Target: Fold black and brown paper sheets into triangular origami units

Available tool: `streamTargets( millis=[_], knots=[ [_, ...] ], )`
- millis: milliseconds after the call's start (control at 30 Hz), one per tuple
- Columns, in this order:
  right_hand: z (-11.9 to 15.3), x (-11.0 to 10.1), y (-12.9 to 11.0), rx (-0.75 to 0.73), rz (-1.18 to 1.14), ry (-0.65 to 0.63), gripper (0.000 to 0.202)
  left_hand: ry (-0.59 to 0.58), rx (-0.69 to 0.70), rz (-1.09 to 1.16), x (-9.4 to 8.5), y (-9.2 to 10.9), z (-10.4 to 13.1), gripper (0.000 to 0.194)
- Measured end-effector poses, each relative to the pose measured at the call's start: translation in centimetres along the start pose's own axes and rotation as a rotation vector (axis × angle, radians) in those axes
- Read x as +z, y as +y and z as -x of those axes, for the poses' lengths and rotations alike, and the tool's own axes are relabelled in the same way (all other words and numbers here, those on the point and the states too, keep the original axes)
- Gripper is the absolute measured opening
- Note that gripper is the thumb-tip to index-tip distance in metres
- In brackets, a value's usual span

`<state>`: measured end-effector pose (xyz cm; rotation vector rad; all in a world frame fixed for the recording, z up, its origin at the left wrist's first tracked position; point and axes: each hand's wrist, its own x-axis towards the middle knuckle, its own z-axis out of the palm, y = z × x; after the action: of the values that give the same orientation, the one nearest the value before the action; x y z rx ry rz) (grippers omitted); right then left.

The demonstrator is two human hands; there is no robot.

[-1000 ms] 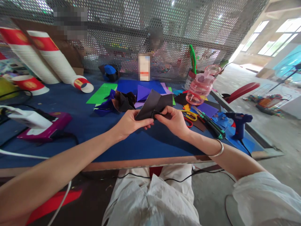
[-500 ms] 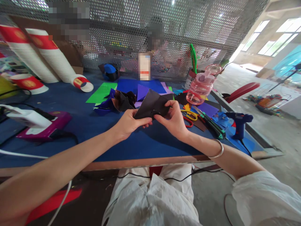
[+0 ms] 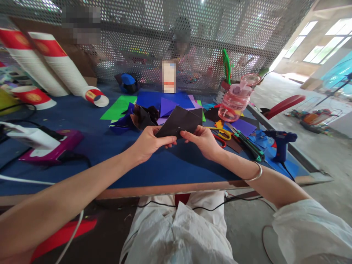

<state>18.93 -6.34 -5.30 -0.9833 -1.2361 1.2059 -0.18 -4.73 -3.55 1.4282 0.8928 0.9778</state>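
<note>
A folded sheet of black paper [image 3: 180, 119] is held above the blue tabletop, between both hands. My left hand [image 3: 150, 143] pinches its lower left edge, thumb lying along the front. At the lower right edge, my right hand [image 3: 202, 140] grips the paper, its thumb pressed near a small fold in the middle. Fingers behind the sheet are partly hidden. Just beyond lie crumpled dark and purple folded papers [image 3: 137, 119] and a purple paper piece [image 3: 167, 107]. Yellow-and-red-handled scissors [image 3: 224, 135] rest to the right of my right hand.
Right side: a utility knife [image 3: 247, 143], a blue glue gun [image 3: 281, 143], a pink bottle [image 3: 233, 102]. Left side: stacked paper cups [image 3: 59, 69], a purple power strip [image 3: 55, 146] with cables. A perforated metal screen [image 3: 143, 40] stands at the back; people are behind it.
My right hand has slid slightly down and right along the black paper, and its fingers have moved off the upper right edge. The left hand keeps its hold.
</note>
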Motion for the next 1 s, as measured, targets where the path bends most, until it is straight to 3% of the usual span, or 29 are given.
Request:
streamTargets(
  millis=[333, 533, 700, 1000],
  knots=[
    [0.0, -0.3, 0.3, -0.032, 0.061, 0.077, 0.043, -0.019, 0.020, 0.015, 0.2, -0.5, -0.1, 0.023],
    [-0.2, -0.4, 0.1, -0.067, 0.018, 0.103, 0.040, -0.102, -0.038, -0.042, 0.3, -0.5, 0.0, 0.031],
    [-0.2, -0.4, 0.1, -0.057, 0.032, 0.098, 0.040, -0.056, 0.046, -0.177, 0.2, -1.2, -0.1, 0.033],
    [0.3, 0.0, 0.2, -0.054, 0.042, 0.089, 0.043, -0.043, 0.093, -0.127, 0.1, -0.8, 0.2, 0.028]
  ],
)
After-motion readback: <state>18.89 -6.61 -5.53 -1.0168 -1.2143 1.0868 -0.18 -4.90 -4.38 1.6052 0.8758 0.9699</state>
